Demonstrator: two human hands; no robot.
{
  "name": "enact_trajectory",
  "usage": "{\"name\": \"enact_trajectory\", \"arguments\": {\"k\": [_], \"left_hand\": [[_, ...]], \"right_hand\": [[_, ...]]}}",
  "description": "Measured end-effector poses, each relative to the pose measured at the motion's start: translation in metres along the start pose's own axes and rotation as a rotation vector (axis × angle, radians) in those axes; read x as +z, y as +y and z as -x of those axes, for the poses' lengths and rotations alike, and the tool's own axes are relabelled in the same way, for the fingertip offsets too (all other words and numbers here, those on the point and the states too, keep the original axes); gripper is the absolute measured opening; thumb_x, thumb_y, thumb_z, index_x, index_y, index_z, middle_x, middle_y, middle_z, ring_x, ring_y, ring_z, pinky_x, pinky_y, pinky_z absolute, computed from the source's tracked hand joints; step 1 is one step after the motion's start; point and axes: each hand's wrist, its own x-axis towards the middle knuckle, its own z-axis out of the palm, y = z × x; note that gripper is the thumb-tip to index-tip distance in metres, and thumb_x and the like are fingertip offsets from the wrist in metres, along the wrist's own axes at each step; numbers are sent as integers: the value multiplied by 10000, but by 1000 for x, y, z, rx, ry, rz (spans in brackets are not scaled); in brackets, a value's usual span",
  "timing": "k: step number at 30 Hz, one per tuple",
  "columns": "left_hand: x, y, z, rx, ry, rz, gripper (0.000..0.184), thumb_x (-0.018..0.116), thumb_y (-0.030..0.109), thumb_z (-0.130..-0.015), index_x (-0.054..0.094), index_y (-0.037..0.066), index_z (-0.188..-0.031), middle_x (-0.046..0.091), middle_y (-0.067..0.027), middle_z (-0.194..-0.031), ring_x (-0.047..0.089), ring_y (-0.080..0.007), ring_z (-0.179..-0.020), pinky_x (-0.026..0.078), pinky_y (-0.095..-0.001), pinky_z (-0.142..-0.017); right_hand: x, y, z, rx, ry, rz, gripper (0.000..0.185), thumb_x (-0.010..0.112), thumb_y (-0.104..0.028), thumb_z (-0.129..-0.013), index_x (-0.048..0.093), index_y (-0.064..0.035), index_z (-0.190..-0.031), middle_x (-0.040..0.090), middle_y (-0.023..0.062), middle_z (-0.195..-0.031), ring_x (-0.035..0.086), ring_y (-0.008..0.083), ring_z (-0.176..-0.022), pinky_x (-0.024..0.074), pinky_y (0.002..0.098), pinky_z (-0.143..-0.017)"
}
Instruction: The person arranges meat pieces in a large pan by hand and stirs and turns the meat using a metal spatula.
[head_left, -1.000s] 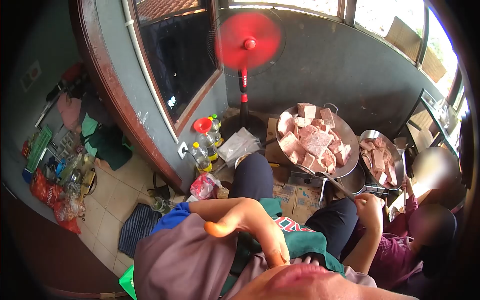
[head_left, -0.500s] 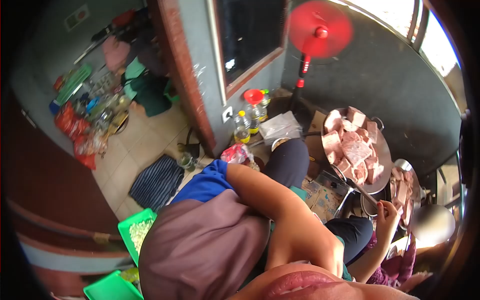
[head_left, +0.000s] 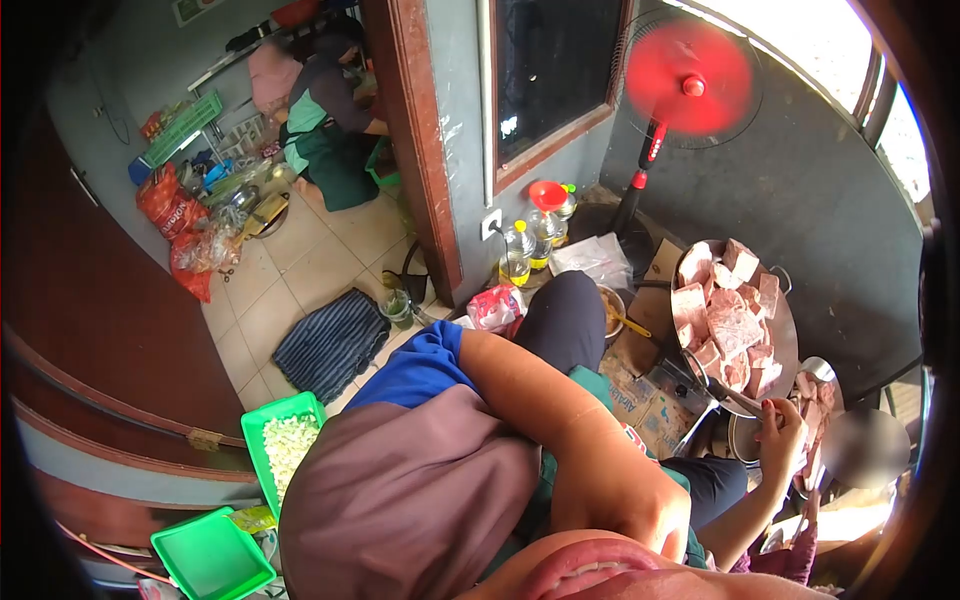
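My right hand (head_left: 784, 440), with dark red nails, has its fingers wrapped around a long-handled cooking utensil (head_left: 738, 400). Its handle slants across the rim of a large wok (head_left: 785, 335), and I cannot make out its working end. Pinkish-brown blocks that look like meat (head_left: 735, 328) are heaped in the wok. My left hand (head_left: 645, 515) is bent up close under my chin, below the blue sleeve (head_left: 425, 362). Its fingers are hidden, and nothing held shows there.
A red standing fan (head_left: 692, 85) spins behind the wok. Oil bottles (head_left: 518, 255) line the wall. A second pan of meat pieces (head_left: 812, 405) sits right, near another person's purple sleeve (head_left: 795, 555). Green trays (head_left: 212, 555) lie lower left. People (head_left: 325, 130) work beyond the doorway.
My view has shifted, so the wok, fan and bottles appear farther right and lower. More of the people beyond the doorway shows. My right hand keeps its hold on the utensil.
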Motion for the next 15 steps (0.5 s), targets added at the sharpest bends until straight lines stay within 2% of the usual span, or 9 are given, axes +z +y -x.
{"name": "enact_trajectory", "arguments": {"k": [6, 11, 13, 15], "left_hand": [[12, 4, 7, 59, 105, 13, 284, 737, 265, -812, 570, 49, -732, 557, -101, -696, 502, -294, -617, 394, -374, -554], [11, 9, 11, 7, 36, 20, 278, 750, 244, -801, 575, 42, -723, 566, -105, -701, 504, -298, -620, 398, -382, -556], [1, 34, 3, -74, -10, 38, 269, 756, 225, -795, 578, 38, -718, 570, -107, -703, 505, -299, -617, 399, -388, -558], [0, 35, 1, -8, 19, -13, 246, 759, 211, -789, 604, 26, -739, 595, -107, -719, 535, -295, -637, 421, -368, -574]], "right_hand": [[2, -9, -3, 6, -29, 11, 216, 633, -197, -893, 670, 16, -907, 528, 32, -603, 482, 85, -470, 381, 236, -438], [8, -2, -4, -11, -40, -22, 196, 622, -177, -906, 674, 12, -920, 491, 7, -546, 477, 75, -424, 335, 229, -403], [8, -3, -4, 10, -29, -17, 194, 620, -172, -908, 674, 13, -925, 496, 7, -541, 484, 74, -421, 351, 223, -397], [6, -1, -6, -16, -37, 16, 195, 618, -172, -909, 673, 15, -920, 518, 15, -545, 498, 75, -419, 360, 219, -392]]}}
